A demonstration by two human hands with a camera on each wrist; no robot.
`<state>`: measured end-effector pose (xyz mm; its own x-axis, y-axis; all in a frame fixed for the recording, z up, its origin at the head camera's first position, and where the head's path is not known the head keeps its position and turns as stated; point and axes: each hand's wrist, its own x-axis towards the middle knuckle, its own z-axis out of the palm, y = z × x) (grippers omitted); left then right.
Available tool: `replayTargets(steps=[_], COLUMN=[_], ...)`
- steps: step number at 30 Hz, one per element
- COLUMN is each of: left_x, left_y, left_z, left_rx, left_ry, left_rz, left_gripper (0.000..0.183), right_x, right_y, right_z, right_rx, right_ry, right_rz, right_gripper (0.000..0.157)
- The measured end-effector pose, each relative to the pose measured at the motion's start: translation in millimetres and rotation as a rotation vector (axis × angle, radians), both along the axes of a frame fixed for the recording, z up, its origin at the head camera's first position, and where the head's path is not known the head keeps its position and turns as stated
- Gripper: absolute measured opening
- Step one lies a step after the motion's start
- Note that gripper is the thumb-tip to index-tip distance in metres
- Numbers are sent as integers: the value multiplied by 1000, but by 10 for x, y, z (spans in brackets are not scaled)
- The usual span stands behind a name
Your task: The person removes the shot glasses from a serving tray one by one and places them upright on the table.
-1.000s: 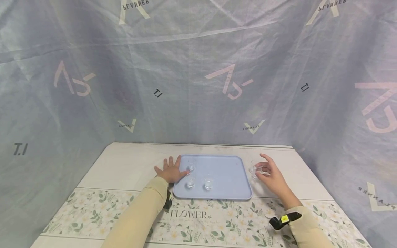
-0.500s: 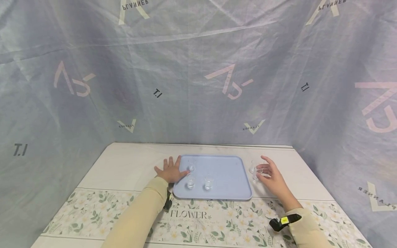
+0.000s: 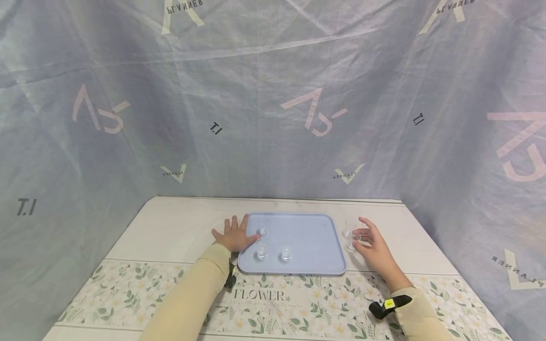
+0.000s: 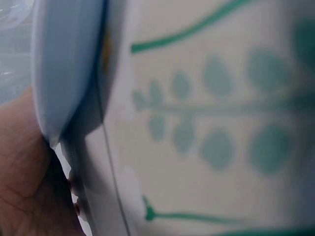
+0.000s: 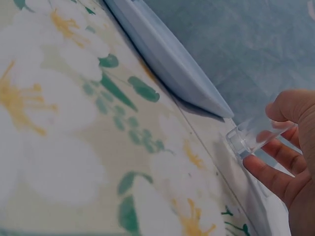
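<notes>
Cup point(image 5: 249, 138) right of the blue tray point(image 3: 315, 232) sits pinched between thumb and fingers of the right hand point(image 3: 375, 248); the left hand point(image 3: 235, 237), fingers spread, lies at the tray's left edge.

Left wrist view crops my left hand point(image 4: 24, 157), blurs printed leaves point(image 4: 218, 149); lettering point(image 3: 268, 304) beneath "FLOWER" point(image 3: 259, 295) is illegibly small.
</notes>
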<state>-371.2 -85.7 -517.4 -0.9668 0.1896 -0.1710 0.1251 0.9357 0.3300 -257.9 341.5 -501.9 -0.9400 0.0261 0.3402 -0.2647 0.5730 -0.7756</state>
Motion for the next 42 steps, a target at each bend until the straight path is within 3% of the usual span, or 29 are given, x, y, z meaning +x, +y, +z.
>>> replayTargets(steps=[6,10,19,26,34,38,42], left_x=[33,127,72,215,128,111,83], left_y=[10,22,3,32,12,15,8], left_z=[37,166,94,294,163,138,93], left_rx=[1,-2,18,2,4,5,22], left_ry=[-3,-4,24,-1,20,20,1], left_rz=[-3,-6,-14,-2,-1,-2,-3], left_gripper=[98,97,101,95,100,101,99], right_x=[5,6,9,18,39,112,212], right_y=[9,11,13,13,-40,-159,-351], right_z=[-35,-66,-100,-68,157,371,581], right_rx=[-12,16,31,33,18,2,-10], right_ry=[11,29,34,25,163,222,226], right_rz=[18,10,-6,6,-19,-13,17], right_gripper=[77,78,80,80,81,77,72])
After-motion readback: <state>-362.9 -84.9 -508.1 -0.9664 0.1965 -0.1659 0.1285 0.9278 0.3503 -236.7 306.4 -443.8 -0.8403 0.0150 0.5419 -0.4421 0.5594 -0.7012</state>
